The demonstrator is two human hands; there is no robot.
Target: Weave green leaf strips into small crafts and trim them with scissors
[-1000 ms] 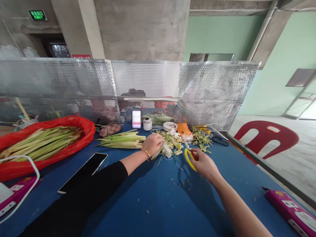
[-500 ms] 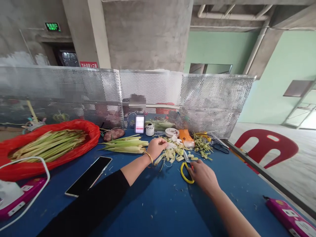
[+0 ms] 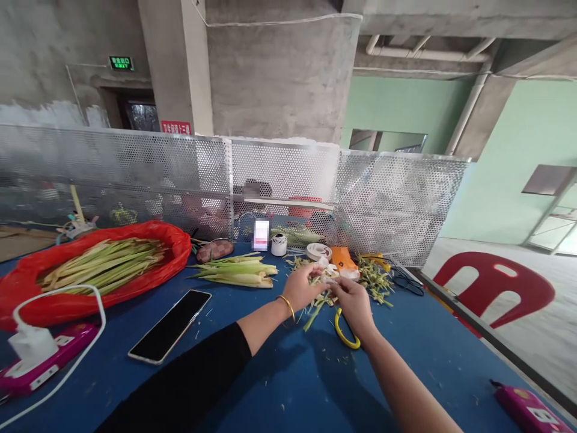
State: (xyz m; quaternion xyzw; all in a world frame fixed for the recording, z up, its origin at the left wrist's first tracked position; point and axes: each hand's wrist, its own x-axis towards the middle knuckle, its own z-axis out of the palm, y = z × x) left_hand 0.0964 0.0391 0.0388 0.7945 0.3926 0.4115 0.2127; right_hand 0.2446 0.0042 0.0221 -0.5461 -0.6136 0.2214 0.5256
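Observation:
My left hand, with a gold bangle at the wrist, reaches over the pile of cut pale-green plant scraps. Its thumb and fingers pinch toward the fingertips of my right hand. Both hands meet closed at a small whitish thing, too small and covered to make out. Just below my right hand lie scissors with a yellow handle on the blue table; the hand hides their blades. To the left rests a bundle of pale-green husk-like leaves. Green trimmings lie beyond my right hand.
A red plastic bag of long leaves and a phone are on the left. Near the mesh screen stand a white pot, a tape roll and an orange packet. Purple power strips flank the table.
My right hand has left the scissors and moved up and left to meet my left hand. The scissors stay on the table. The view has tilted slightly upward.

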